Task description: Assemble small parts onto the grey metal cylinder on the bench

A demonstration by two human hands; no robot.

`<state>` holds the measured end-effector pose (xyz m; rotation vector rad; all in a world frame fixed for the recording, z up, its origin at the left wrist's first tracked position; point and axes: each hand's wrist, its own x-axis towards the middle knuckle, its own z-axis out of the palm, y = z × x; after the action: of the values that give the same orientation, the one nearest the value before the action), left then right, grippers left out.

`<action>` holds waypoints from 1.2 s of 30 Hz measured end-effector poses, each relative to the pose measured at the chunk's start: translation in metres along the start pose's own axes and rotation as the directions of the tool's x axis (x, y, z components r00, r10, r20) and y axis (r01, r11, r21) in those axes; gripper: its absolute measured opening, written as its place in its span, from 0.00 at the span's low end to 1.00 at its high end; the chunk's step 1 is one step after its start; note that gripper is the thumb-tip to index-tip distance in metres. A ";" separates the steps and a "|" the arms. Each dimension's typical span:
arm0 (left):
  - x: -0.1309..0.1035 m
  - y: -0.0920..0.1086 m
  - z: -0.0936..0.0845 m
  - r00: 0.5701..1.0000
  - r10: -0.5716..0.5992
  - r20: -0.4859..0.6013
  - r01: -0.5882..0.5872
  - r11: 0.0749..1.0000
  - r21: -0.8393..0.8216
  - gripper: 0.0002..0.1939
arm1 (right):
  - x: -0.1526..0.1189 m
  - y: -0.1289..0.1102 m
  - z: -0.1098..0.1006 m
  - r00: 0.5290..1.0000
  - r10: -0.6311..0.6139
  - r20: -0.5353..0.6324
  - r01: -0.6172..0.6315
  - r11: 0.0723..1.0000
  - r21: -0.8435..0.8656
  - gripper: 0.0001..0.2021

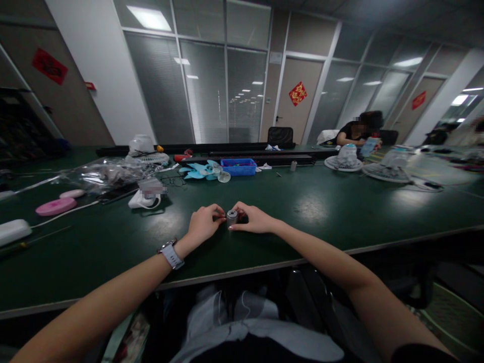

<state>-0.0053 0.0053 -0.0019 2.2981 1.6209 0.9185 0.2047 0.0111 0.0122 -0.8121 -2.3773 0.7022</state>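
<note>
A small grey metal cylinder (232, 220) with a round, holed top stands upright on the green table. My right hand (254, 219) grips it from the right, thumb in front and fingers curled behind. On its left side, my left hand (206, 222) has thumb and forefinger pinched close to the cylinder's upper edge. Whatever is between those left fingertips is too small to make out, and I cannot tell whether they touch the metal. A watch with a pale strap (172, 253) is on my left wrist.
Beyond my hands lie light-blue fan blades (202, 170), a blue basket (238, 168) and another small cylinder (293, 166). To the left are a white power adapter (145, 197), a pink ring (56, 206) and clear plastic bags (102, 174). Fan parts (344, 160) and a seated person (353, 133) are at the right.
</note>
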 end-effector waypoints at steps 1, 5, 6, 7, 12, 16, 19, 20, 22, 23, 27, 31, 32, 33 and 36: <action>0.000 0.001 -0.001 1.000 0.014 -0.019 -0.014 1.000 0.000 0.05 | 0.000 0.000 0.000 1.000 0.000 -0.003 0.000 1.000 -0.004 0.22; -0.001 0.011 -0.005 0.971 0.080 -0.226 -0.113 0.984 -0.137 0.05 | 0.000 -0.001 0.000 1.000 0.001 -0.006 -0.001 1.000 -0.008 0.21; -0.001 0.015 -0.006 0.956 0.103 -0.275 -0.158 0.970 -0.185 0.05 | 0.000 -0.001 0.000 1.000 -0.002 -0.005 0.002 1.000 -0.009 0.21; -0.001 0.019 -0.006 0.945 0.126 -0.302 -0.201 0.952 -0.230 0.06 | 0.000 -0.001 0.000 1.000 -0.006 -0.006 0.006 1.000 -0.012 0.21; -0.004 0.032 -0.007 0.948 0.208 -0.240 -0.288 0.879 -0.379 0.07 | 0.001 0.002 0.000 1.000 -0.016 -0.011 0.015 0.999 -0.032 0.23; -0.005 0.032 -0.005 0.954 0.203 -0.218 -0.281 0.859 -0.428 0.08 | 0.001 0.002 0.000 1.000 -0.002 -0.005 0.001 0.999 -0.035 0.23; -0.005 0.032 -0.005 0.958 0.191 -0.216 -0.270 0.855 -0.443 0.09 | 0.001 0.001 -0.001 1.000 -0.002 -0.010 0.002 0.999 -0.045 0.23; -0.004 0.032 -0.005 0.958 0.181 -0.221 -0.265 0.852 -0.452 0.09 | 0.001 0.001 -0.001 1.000 -0.003 -0.011 0.003 0.999 -0.048 0.23; -0.004 0.033 -0.006 0.960 0.164 -0.226 -0.256 0.844 -0.472 0.08 | 0.000 0.000 -0.001 1.000 -0.002 -0.008 0.001 0.999 -0.050 0.23; -0.005 0.033 -0.007 0.962 0.159 -0.223 -0.250 0.842 -0.478 0.08 | 0.000 0.000 -0.001 1.000 0.001 -0.005 -0.001 0.999 -0.049 0.23; -0.006 0.035 -0.010 0.972 0.164 -0.167 -0.224 0.858 -0.462 0.09 | 0.000 0.000 -0.001 1.000 0.006 -0.006 -0.006 0.999 -0.048 0.22; -0.007 0.035 -0.013 0.969 0.190 -0.156 -0.239 0.880 -0.411 0.08 | 0.000 0.000 -0.001 1.000 0.009 -0.013 -0.009 0.999 -0.047 0.21; -0.007 0.034 -0.013 0.967 0.202 -0.158 -0.249 0.891 -0.381 0.07 | 0.001 0.000 -0.001 1.000 0.010 -0.014 -0.010 0.999 -0.047 0.21; -0.007 0.034 -0.013 0.964 0.216 -0.157 -0.258 0.901 -0.348 0.06 | 0.001 0.000 -0.001 1.000 0.012 -0.016 -0.012 0.999 -0.049 0.21; -0.007 0.033 -0.013 0.958 0.245 -0.146 -0.279 0.914 -0.294 0.06 | 0.001 -0.001 0.000 0.999 0.021 -0.027 -0.023 0.998 -0.066 0.21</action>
<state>0.0113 -0.0160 0.0220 2.3047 1.1128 1.2740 0.2042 0.0111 0.0132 -0.8707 -2.3823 0.6205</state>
